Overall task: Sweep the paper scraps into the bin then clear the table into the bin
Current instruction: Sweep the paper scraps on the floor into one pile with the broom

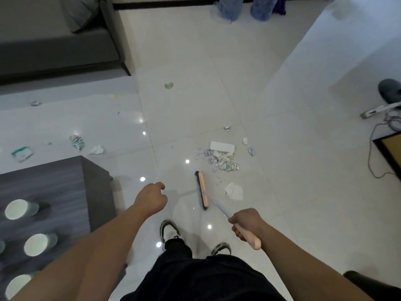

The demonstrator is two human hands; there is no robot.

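Right hand (245, 222): arm extended, fingers wrapped round pink broom (202, 190) handle. Left hand (152, 198): forearm raised, loosely curled, holding nothing. Paper scraps (221, 159): piled ahead of the right hand, just beyond broom head.

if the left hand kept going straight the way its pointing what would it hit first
Probably nothing soon: the left hand, loosely curled and holding nothing, points up-frame over bare floor tiles. The green scrap lies roughly on that line, but depth is unclear.

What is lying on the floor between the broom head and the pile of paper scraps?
In the head view, only bare tile with a few tiny crumbs separates the broom head from the pile of paper scraps.
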